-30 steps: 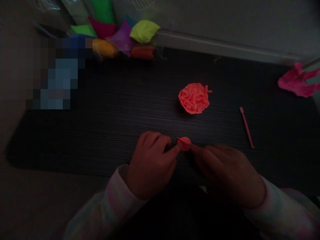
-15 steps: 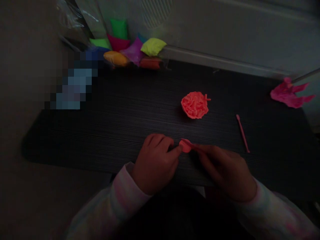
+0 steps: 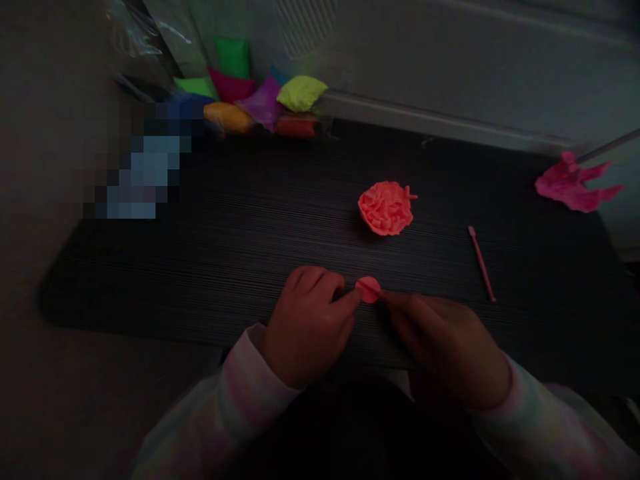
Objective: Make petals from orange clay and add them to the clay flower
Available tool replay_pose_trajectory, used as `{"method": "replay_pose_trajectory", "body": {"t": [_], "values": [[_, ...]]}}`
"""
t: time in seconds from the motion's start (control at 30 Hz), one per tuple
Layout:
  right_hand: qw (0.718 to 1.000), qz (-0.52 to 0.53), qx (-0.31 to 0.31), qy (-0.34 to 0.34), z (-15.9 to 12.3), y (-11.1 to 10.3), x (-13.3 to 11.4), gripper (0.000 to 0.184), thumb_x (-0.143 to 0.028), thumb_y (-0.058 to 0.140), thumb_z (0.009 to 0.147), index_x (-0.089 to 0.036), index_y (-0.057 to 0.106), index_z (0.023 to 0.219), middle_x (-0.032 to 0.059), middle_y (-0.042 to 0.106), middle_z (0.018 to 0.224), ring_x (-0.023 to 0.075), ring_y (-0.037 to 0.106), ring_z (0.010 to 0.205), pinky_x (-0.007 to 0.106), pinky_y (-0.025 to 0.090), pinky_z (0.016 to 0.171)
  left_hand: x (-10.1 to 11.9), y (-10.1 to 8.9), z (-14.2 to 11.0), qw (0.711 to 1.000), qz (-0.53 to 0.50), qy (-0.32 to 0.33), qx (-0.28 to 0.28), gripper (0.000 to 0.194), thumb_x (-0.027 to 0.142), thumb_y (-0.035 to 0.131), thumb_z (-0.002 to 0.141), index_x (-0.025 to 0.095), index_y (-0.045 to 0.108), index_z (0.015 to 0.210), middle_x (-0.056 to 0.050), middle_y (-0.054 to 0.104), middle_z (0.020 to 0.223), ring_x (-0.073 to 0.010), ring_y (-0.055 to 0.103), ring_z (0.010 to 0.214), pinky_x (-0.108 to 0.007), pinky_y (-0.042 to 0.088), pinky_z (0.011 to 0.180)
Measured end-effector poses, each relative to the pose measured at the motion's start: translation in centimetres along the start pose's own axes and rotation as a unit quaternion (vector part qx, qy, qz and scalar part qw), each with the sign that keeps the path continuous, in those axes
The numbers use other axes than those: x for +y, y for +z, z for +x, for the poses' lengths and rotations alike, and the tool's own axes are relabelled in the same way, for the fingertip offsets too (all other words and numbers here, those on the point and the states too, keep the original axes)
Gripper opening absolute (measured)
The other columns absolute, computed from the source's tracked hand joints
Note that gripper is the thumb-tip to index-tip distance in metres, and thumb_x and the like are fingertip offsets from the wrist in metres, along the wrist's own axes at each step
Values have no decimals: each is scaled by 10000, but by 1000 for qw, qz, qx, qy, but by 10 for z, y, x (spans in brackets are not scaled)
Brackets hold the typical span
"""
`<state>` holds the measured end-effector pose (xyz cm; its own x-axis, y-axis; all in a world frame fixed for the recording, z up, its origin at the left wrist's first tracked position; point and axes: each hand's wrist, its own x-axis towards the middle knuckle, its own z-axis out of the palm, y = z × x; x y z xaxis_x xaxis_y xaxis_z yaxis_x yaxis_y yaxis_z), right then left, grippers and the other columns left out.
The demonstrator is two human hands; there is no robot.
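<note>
The left hand (image 3: pixel 307 327) and right hand (image 3: pixel 445 350) pinch a flat coral clay disc (image 3: pixel 369 290) between curled fingers (image 3: pixel 347 301), just below the crumpled clay heap (image 3: pixel 386 208), and this thin piece calls for a light touch!

A flat, round disc of coral-pink modelling clay (image 3: pixel 369 290) lies between the person's hands, its face uppermost and its outline smooth. The left hand (image 3: pixel 306 327) touches its rim at 8 o'clock and the right hand (image 3: pixel 445 348) at 4 o'clock. A thin, straight crease crosses its face from about 9 to 3 o'clock.
</note>
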<state>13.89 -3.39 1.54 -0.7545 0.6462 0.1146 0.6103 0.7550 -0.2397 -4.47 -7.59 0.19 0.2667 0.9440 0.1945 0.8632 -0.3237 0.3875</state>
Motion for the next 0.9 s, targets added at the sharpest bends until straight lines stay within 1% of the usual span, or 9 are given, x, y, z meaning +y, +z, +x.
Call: {"method": "replay_pose_trajectory", "body": {"t": [0.17,0.37,0.53,0.67,0.77,0.9], "values": [[999,-24,-27,-23,5,-3,-8,255,-146,371,834,-105,603,932,48,638,631,155,592,535,274,471,512,1,-1,0,1000,-6,-5,-5,231,164,446,784,195,617,936,-46,551,794,-187,445,765,-346,380,691],[1000,-18,-13,-11,8,-1,-9,241,-153,385,836,-125,614,902,30,632,603,134,579,519,252,445,512,1,-2,1,1000,-6,-4,-2,245,160,454,777,184,613,962,-47,551,789,-183,448,761,-346,386,690],[999,-33,-15,-15,7,-2,-8,229,-147,387,830,-131,612,867,30,636,603,140,581,500,257,426,482,0,-1,0,1000,-11,-8,-2,257,154,455,772,195,610,972,-46,550,790,-183,448,760,-350,390,688],[999,-36,-26,6,9,-1,-12,183,-143,422,811,-147,604,820,19,632,608,148,586,505,265,420,486,-1,0,0,1000,-12,-4,3,241,156,450,779,184,616,951,-48,550,792,-184,447,763,-349,393,692],[998,-44,-38,10,9,-2,-12,167,-154,438,808,-160,595,867,8,632,614,150,587,507,267,415,483,-1,-1,0,1000,-10,-6,-2,249,162,453,781,182,607,976,-51,553,805,-188,449,777,-353,396,702],[998,-35,-57,15,5,-6,-10,185,-149,440,807,-157,589,918,16,649,653,140,586,506,257,420,487,0,-2,0,1000,-10,-8,-15,258,145,454,773,189,610,973,-52,558,802,-192,453,773,-360,398,699]]}}
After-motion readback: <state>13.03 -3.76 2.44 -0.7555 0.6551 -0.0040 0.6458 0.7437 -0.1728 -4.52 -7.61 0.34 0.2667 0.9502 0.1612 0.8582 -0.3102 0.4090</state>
